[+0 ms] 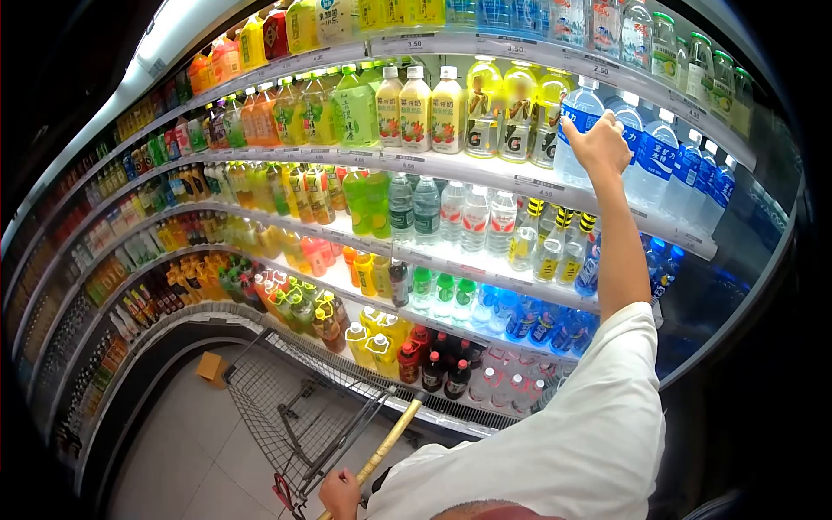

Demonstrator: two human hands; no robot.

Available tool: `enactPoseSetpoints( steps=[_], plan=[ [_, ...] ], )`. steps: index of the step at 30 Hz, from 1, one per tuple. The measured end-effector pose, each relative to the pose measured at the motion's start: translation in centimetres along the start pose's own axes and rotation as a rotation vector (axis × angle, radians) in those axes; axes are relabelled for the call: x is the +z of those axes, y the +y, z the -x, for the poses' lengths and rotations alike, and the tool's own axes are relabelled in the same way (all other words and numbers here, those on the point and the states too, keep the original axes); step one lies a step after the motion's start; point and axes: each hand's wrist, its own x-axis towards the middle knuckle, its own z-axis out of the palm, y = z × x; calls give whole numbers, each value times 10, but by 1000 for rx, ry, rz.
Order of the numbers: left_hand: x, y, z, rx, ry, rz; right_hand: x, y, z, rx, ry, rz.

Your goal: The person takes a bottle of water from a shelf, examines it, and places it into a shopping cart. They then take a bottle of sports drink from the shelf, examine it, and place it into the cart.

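My right hand point(598, 146) is raised to the lit drinks shelf, its thumb across the blue label of a clear sports drink bottle point(572, 160). The fingers curl round the bottle's right side and are partly hidden. More bottles with the same blue label point(660, 156) stand upright just to the right. At the bottom of the view, my left hand point(341, 494) is closed round the yellowish handle bar point(390, 442) of a wire shopping cart point(290, 416).
Curved shelves point(347, 156) of drinks run left and above. Yellow-capped sports drinks point(517, 113) stand left of my right hand. Lower down are cola bottles point(432, 373) and large yellow bottles point(378, 347) with white carry loops. A cardboard box point(211, 367) lies on the tiled floor point(182, 459).
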Motion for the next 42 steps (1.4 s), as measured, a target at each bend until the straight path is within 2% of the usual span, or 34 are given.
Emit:
enactPoseSetpoints(
  steps=[3,6,9,15,18,21,25,28,33,36,37,39,42],
  plan=[
    [8,-3,1,-6,37,8,8,10,14,-46,-42,5],
    [29,-19,-6,123,247,-25,14,18,28,-71,-73,19],
    [33,-24,-8,163,248,-66,23,26,32,-30,-113,-36],
    [35,-26,-9,162,261,-56,20,14,49,44,-60,-45],
    [0,5,1,-24,25,-19,32,17,46,34,-1,-24],
    [-4,9,7,-11,46,-4,30,14,46,49,-20,-38],
    [-2,3,5,10,28,-14,51,6,53,124,73,-172],
    [1,-1,5,22,26,-24,54,-1,51,195,28,-216],
    [-3,3,4,-11,13,-24,44,6,40,193,-41,-253],
    [3,-6,4,32,38,-19,41,7,36,200,-89,-265],
    [13,-14,1,84,124,-15,38,6,35,217,-119,-278],
    [32,-27,-5,200,294,-13,46,8,40,193,-22,-294],
    [35,-28,-6,130,242,-54,59,16,46,178,108,-299]
  ],
)
